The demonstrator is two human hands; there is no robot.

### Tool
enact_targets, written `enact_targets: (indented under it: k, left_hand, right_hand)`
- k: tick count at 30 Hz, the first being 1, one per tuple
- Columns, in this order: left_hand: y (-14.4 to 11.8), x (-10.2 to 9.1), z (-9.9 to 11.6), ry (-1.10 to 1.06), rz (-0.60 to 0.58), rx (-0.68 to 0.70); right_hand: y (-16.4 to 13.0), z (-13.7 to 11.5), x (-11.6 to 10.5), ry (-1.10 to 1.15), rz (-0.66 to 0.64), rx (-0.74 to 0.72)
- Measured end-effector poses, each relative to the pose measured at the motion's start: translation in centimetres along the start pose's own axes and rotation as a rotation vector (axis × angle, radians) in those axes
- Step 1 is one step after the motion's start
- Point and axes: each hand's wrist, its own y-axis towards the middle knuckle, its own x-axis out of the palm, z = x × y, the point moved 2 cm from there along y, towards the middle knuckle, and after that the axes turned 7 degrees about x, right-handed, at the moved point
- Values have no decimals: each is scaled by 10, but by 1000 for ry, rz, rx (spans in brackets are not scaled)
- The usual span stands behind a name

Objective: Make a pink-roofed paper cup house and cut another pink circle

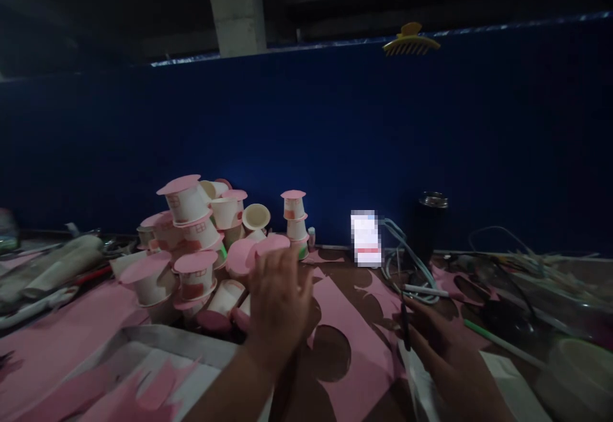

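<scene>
Paper cups (195,283) sat ahead and left of my nearer left hand (279,294), thumb spread wide; I couldn't tell if my right hand (443,348) pinched anything.

Paper cups (186,210): white, patterned with brick-red blocks and window grids, a few with green. Cup discs (179,184): plain pink. Cut sheet (347,313): pink. Wall panel (311,122): dark blue (near-black, to my eye, toward the right). Hair claw (410,41): yellow. Stick (498,341): green.
</scene>
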Motion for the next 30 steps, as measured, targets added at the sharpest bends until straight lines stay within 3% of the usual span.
enact_targets:
  k: [2, 7, 14, 19, 21, 23, 30]
  left_hand:
    - [8, 0, -27, 102, -5, -82]
    - [18, 13, -75, 176, -245, -251]
    - [24, 23, -76, 227, -334, -155]
    - [31, 16, -80, 201, -265, -180]
    - [43, 9, -87, 194, -168, -218]
    - [62, 6, -93, 234, -79, -158]
    - [123, 28, -111, 331, -250, -54]
  right_hand:
    - [-2, 1, 1, -26, 0, -17]
    - [-3, 1, 1, -106, 17, -46]
    - [-3, -3, 1, -168, -14, -77]
    - [-5, -6, 1, -173, 22, -103]
    - [-6, -8, 1, -159, 40, -122]
    - [-7, -8, 2, -158, 49, -124]
    - [-6, -6, 3, -163, 38, -137]
